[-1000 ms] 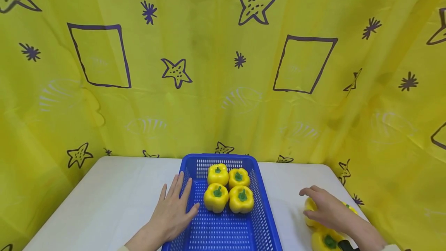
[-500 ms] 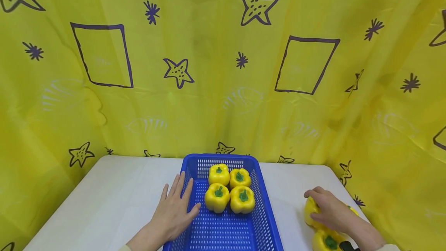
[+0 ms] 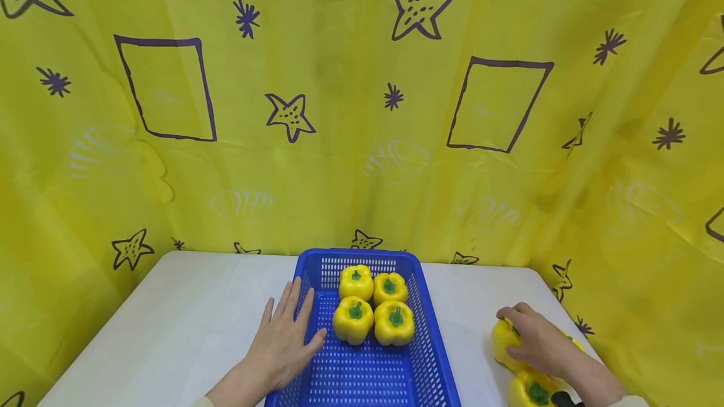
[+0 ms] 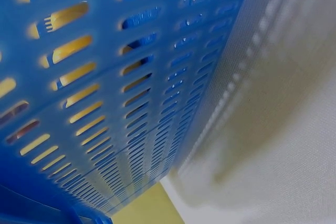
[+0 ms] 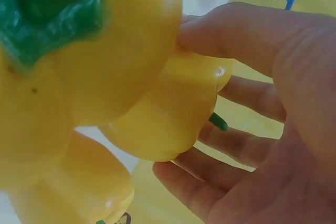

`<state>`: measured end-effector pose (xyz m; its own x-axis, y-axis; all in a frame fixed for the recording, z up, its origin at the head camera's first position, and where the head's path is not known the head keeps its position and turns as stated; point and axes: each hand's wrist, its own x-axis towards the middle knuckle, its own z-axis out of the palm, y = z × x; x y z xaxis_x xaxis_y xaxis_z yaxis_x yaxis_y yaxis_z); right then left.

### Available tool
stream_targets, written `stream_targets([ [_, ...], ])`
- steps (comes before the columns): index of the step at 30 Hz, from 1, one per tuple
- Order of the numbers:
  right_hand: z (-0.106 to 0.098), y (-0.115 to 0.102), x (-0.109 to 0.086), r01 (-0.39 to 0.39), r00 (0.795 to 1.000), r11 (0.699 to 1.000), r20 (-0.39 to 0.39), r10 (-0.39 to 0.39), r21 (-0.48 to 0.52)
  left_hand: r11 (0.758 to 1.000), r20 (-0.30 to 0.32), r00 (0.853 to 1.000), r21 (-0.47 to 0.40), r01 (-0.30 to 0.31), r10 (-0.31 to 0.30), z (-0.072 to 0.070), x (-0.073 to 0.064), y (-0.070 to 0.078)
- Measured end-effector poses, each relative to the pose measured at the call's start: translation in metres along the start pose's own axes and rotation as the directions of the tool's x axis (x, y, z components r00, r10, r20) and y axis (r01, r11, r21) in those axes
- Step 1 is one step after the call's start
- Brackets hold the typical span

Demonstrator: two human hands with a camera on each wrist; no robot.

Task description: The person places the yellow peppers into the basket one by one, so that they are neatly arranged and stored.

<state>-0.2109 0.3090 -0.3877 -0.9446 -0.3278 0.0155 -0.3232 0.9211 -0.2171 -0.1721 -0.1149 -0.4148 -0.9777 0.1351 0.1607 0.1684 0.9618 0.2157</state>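
Note:
A blue perforated basket (image 3: pixel 430 325) stands mid-table, with several yellow bell peppers (image 3: pixel 394 323) grouped in its far half, green stems up. My left hand (image 3: pixel 277 344) rests on its left rim, fingers straight and spread. In the left wrist view the slotted basket wall (image 4: pixel 152 87) fills much of the picture. Right of the basket, my right hand (image 3: pixel 537 339) grips a yellow bell pepper (image 3: pixel 502 338), thumb on one side and fingers curled round the other. In the right wrist view this bell pepper (image 5: pixel 163 103) is partly hidden behind a nearer one (image 5: pixel 126 61).
Two more bell peppers are by the right hand: one nearer (image 3: pixel 526 388), one mostly hidden behind the hand (image 3: pixel 578 343). A dark object (image 3: pixel 562 399) shows under the right wrist. A white cloth (image 3: pixel 186 313) covers the table; a yellow patterned curtain (image 3: pixel 339 206) encloses its back and sides.
My right hand has closed round the bell pepper, which has tilted and shifted slightly left. The left hand and the peppers in the basket have stayed put.

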Motion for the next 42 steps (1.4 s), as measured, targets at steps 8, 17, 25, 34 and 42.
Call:
stream_targets([
  [8,0.000,-0.004,-0.002,-0.004,1.000,1.000,0.006,0.004,0.007,1.000,-0.004,1.000,0.005,-0.003,0.003,0.000,0.001,0.000],
  [17,-0.001,-0.006,0.001,-0.060,0.997,0.998,0.042,0.060,0.012,1.000,-0.013,1.000,0.005,-0.009,0.010,0.001,0.001,-0.001],
  [25,-0.004,-0.011,0.006,-0.111,0.991,0.993,0.077,0.107,0.048,1.000,-0.005,1.000,0.007,-0.007,0.007,0.000,0.001,-0.002],
  [34,-0.013,-0.023,0.006,-0.024,1.000,1.000,-0.007,0.024,-0.010,1.000,-0.018,1.000,0.010,-0.008,0.009,0.001,0.001,-0.002],
  [42,-0.027,-0.034,0.005,0.051,0.994,0.997,-0.096,-0.057,-0.058,1.000,0.000,1.000,0.015,0.000,0.000,0.001,0.000,-0.001],
])
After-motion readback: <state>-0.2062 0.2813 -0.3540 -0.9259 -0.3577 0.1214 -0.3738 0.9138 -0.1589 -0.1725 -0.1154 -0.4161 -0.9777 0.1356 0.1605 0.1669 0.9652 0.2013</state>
